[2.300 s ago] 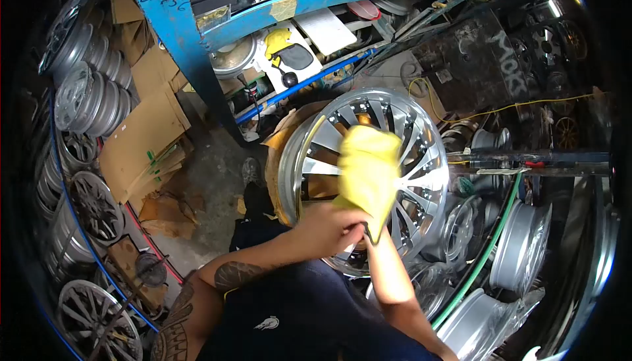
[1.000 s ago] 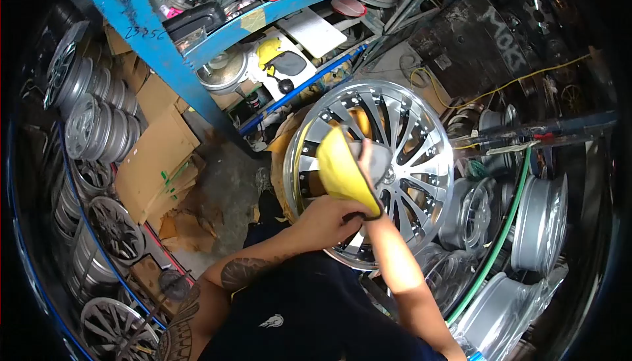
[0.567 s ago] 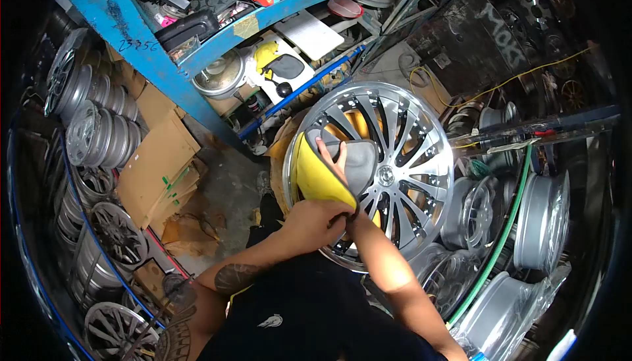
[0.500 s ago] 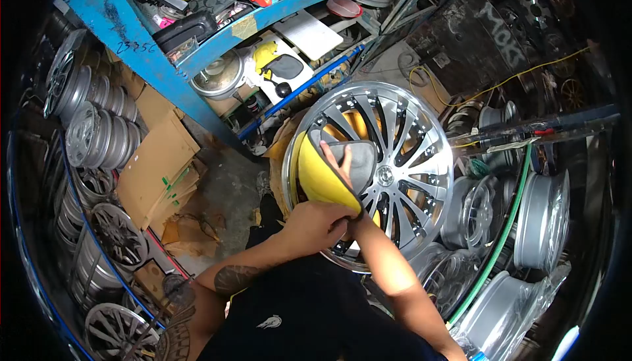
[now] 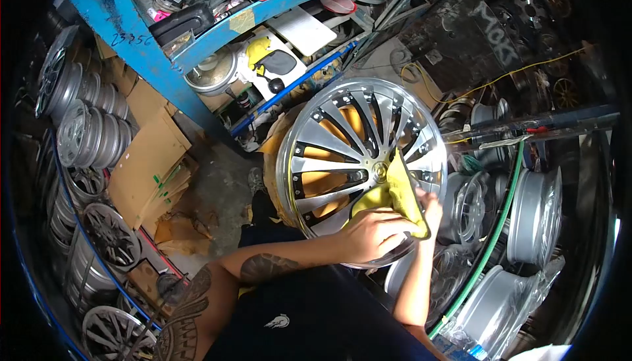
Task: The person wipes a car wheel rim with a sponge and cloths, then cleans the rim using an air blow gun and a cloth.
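A yellow cloth (image 5: 403,196) with a dark edge lies folded and bunched over the lower right face of a large multi-spoke wheel rim (image 5: 329,197). My left hand (image 5: 375,234) pinches the cloth's lower part, its fingers curled together near the rim's front edge. At the cloth's right edge is my right hand (image 5: 431,211), palm close against the fabric; its fingers are smeared by motion and partly behind the cloth. The rim is polished silver with black gaps between spokes, lying face up, its centre cap (image 5: 380,171) just left of the cloth.
Cardboard sheets (image 5: 148,170) lean at the left, near stacked rims (image 5: 92,134). Ahead stands a blue metal bench (image 5: 141,41) with a white board (image 5: 303,30) on its lower level. Wrapped rims (image 5: 536,213) and a green hose (image 5: 490,252) line the right side.
The cloth has moved right and toward me across the rim, and its grey side has turned out of view. Both hands have shifted right with it.
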### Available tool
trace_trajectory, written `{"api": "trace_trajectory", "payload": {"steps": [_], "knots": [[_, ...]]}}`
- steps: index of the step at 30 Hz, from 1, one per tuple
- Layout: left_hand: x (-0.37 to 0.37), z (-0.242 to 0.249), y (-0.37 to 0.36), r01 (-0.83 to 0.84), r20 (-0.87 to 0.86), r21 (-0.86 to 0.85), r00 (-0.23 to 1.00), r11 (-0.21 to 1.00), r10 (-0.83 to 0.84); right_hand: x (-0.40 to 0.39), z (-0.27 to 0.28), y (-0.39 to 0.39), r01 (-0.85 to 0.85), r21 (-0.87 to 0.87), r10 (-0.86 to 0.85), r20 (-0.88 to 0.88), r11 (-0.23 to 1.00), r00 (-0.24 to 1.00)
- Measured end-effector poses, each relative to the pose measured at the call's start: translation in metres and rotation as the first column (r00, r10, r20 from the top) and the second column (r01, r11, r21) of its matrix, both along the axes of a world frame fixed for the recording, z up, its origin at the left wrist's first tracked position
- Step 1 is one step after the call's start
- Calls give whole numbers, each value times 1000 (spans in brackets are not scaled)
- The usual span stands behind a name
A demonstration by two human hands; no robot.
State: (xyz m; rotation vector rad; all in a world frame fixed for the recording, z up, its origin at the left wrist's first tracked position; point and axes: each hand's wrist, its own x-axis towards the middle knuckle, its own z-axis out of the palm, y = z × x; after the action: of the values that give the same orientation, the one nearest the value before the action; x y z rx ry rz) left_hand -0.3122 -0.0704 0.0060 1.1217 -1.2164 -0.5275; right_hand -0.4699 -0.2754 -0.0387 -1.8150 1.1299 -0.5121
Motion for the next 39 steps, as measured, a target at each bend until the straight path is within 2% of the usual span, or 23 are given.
{"api": "trace_trajectory", "payload": {"steps": [1, 2, 3, 5, 7, 9, 11, 12, 13, 14, 15, 18, 19, 22, 24, 26, 27, 30, 31, 32, 34, 35, 39], "knots": [[-1, 3, -1, 26, 13, 25, 1000, 999, -27, -2, -4, 20, -85, 267, 14, 256, 960, 967], [-2, 5, -2, 53, 25, 53, 998, 997, -55, -2, -9, 39, -227, 483, -45, 489, 846, 871], [-7, -4, -5, 111, 54, 67, 992, 992, -114, 1, -9, 49, -228, 410, 82, 343, 883, 936], [-11, -2, -4, 104, 34, 35, 994, 994, -106, 5, -13, 63, -262, 414, 131, 319, 872, 939], [-11, -3, 0, 89, -73, 53, 994, 995, -85, 12, -25, 70, -340, 540, -33, 565, 770, 824], [-4, -8, 15, 87, -248, 99, 967, 991, -60, 20, -29, 76, -351, 572, -107, 617, 741, 780], [5, -21, 30, -25, -385, 204, 917, 979, 103, 47, -28, 84, -304, 458, 15, 534, 836, 845], [7, -27, 36, -72, -446, 259, 876, 963, 185, 53, -26, 83, -429, 117, 399, 214, 896, 892], [10, -32, 39, -115, -433, 290, 869, 950, 238, 59, -24, 82, -578, -240, 545, -191, 780, 816], [12, -35, 41, -158, -420, 320, 860, 934, 290, 62, -15, 84, -767, -438, 518, -567, 469, 641], [16, -38, 45, -134, -359, 348, 895, 928, 264, 67, -18, 87, -716, -415, 563, -443, 561, 698], [23, -27, 49, -224, -173, 343, 939, 912, 296, 79, -27, 78, -693, -475, 528, -449, 542, 721], [22, -29, 46, -287, -208, 325, 908, 901, 364, 88, -24, 80, -624, -499, 512, -360, 601, 780], [30, -31, 31, -553, -277, 144, 774, 821, 570, 106, -22, 78, -621, -497, 522, -341, 606, 782], [48, -29, 31, -579, -279, 52, 774, 814, 568, 105, -25, 77, -590, -526, 492, -331, 612, 805], [65, -37, 28, -710, -259, -3, 681, 704, 685, 100, -27, 82, -577, -557, 464, -347, 598, 815], [71, -45, 27, -729, -340, 45, 631, 683, 697, 99, -28, 85, -573, -578, 447, -363, 581, 818], [98, -56, 30, -653, -459, 142, 623, 744, 634, 117, -28, 89, -638, -535, 461, -441, 554, 770], [101, -56, 36, -594, -379, 267, 660, 759, 649, 129, -36, 89, -662, -550, 439, -496, 509, 749], [104, -47, 38, -558, -305, 215, 741, 801, 598, 145, -39, 89, -685, -561, 412, -548, 465, 728], [107, -40, 39, -482, -112, 262, 845, 836, 522, 176, -45, 78, -711, -590, 444, -558, 383, 702], [108, -28, 41, -426, -112, 309, 872, 850, 477, 195, -37, 75, -754, -549, 496, -572, 361, 654], [114, -27, 34, -501, 16, 226, 859, 835, 511, 246, -58, 52, -817, -530, 637, -553, 228, 537]]}}
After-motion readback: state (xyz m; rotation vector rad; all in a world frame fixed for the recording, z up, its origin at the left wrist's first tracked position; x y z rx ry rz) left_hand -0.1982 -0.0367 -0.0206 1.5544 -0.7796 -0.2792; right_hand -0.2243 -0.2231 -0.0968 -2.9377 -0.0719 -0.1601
